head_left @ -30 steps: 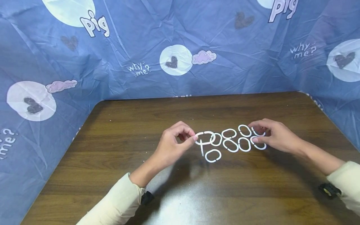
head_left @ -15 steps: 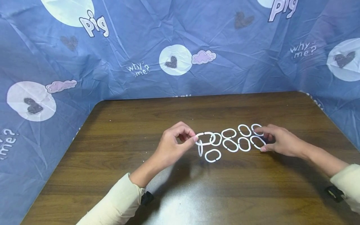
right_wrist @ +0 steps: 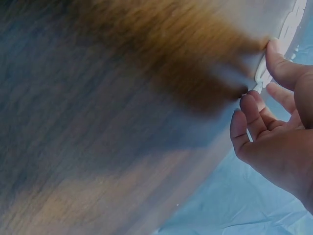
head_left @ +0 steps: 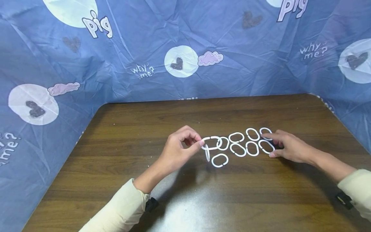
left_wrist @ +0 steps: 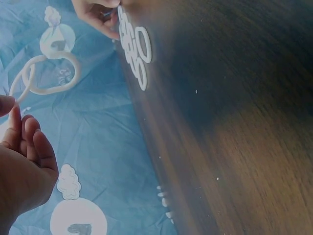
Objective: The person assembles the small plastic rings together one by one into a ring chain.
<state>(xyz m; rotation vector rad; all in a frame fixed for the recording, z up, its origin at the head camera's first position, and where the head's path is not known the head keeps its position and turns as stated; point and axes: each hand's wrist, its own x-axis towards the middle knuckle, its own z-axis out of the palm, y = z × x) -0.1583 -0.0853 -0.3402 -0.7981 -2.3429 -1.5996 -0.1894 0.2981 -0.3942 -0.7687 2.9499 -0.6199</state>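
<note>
My left hand (head_left: 181,146) pinches a white oval plastic chain link (head_left: 214,148) between thumb and forefinger, above the table. A second link (left_wrist: 54,91) is hooked through it and dangles below. In the head view the pinched link overlaps a loose link (head_left: 227,144), which seems to lie on the table. On the right, my right hand (head_left: 295,146) is low over a flat link (head_left: 273,147). Its thumb is at the link's near edge and a fingertip by the far edge, spread apart. Whether these fingers press the link is hard to tell.
Several more loose links, including one upper right (head_left: 265,128) and one nearest me (head_left: 219,167), lie flat on the brown wooden table (head_left: 130,129), mostly in two rows. A blue printed cloth (head_left: 145,38) rises behind and beside the table.
My right hand has drawn back slightly to the right from the two rightmost links, its fingers wider. The hanging link has swung a little. My left hand keeps its place.
</note>
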